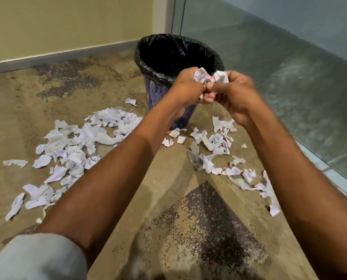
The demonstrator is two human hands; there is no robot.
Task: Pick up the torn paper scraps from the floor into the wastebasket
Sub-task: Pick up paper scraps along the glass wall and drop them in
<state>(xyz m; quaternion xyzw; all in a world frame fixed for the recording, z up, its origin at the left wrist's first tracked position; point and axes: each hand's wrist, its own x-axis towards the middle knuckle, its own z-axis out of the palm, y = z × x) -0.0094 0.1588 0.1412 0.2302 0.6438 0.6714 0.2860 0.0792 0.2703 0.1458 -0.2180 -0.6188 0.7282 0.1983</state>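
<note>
Grey sleeve (37, 257) is sitting lowest in frame, at the near end of the left forearm. Both bare forearms are reaching forward and meeting in front of the wastebasket (158, 91).

Left grip (186, 85) is curling round a crumpled wad of paper scraps (201, 76), which is poking out above the knuckles. Right grip (235, 96), slightly blurred, is pinching a second crumpled piece (221, 76) just beside the first. Fingertips of the two hands are touching. Both wads are hovering at the basket's near rim, where the black liner (148, 65) is folding over the edge. Basket interior is reading dark; contents cannot be told.

Basket is standing upright on the mottled floor (168, 188), in the corner between a cream wall (67, 23) and a glass panel (290, 57).

Torn paper is lying on the floor: a large scatter (73, 150) left of the basket, a smaller scatter (215, 142) right of its foot, trailing toward the glass. Some small bits (174, 136) are lying at the base, between the arms.
</note>
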